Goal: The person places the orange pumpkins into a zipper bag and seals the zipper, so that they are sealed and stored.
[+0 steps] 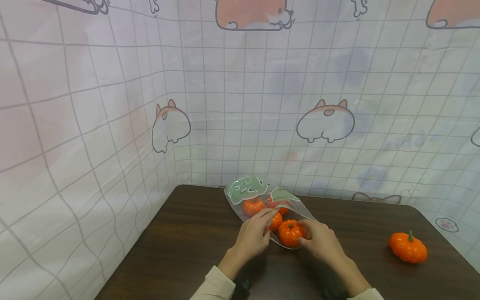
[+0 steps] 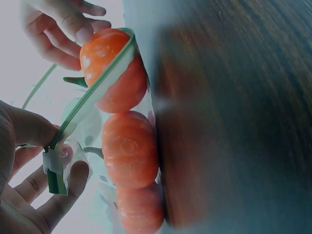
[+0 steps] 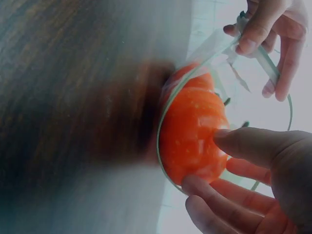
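Observation:
A clear zip bag point(image 1: 245, 191) with green printing lies on the table, its mouth held apart toward me. Inside it are several small orange pumpkins point(image 1: 253, 206) with green stems. My left hand point(image 1: 255, 235) pinches the bag's green-edged rim point(image 2: 80, 109) near a white slider point(image 2: 52, 161). At the mouth, my right hand point(image 1: 323, 241) holds the nearest pumpkin point(image 1: 290, 233), with its thumb on one side and fingertips at the other. In the right wrist view that pumpkin sits within the bag's rim point(image 3: 160, 146).
One more orange pumpkin point(image 1: 408, 248) lies tilted on the dark wooden table point(image 1: 180, 241), off to the right. Behind the table and along its left side hangs a white grid-patterned curtain point(image 1: 247, 91) with cartoon dogs.

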Demonstrator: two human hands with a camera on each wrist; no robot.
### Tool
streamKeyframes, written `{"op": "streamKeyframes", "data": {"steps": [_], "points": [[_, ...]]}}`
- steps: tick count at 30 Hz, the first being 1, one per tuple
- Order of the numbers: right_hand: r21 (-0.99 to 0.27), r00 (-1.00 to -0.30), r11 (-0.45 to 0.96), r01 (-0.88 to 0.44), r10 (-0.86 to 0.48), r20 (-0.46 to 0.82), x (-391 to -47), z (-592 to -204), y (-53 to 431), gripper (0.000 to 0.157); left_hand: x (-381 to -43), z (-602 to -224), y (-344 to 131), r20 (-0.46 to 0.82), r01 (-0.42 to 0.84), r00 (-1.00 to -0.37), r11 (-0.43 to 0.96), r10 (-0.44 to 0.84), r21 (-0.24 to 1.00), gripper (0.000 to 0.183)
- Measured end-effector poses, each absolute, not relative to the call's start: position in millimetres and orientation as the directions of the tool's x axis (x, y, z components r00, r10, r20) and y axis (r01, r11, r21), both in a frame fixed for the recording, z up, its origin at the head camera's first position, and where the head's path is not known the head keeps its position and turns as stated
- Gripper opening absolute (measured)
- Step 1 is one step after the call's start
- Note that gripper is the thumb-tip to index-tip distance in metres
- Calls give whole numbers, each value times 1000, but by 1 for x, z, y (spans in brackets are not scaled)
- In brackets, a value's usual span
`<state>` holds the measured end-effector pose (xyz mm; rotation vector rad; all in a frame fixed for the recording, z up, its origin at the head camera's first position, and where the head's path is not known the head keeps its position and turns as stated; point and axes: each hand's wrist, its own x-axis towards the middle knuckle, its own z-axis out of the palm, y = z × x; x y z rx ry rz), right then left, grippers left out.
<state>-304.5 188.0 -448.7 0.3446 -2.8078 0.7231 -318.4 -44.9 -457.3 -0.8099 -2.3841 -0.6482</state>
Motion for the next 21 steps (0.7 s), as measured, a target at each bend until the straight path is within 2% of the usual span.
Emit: {"op": "streamKeyframes", "data": {"steps": [13,21], "points": [[-543,-950,790,-285,-158,268,-305,-438,204,27,-316,-455,-45,608,647,-686,717,399,260,64],[-576,-958,773,-265,-142,250,-307,-428,223,26,-316,-455,-45,614,653,-684,706,395,274,65]]}}
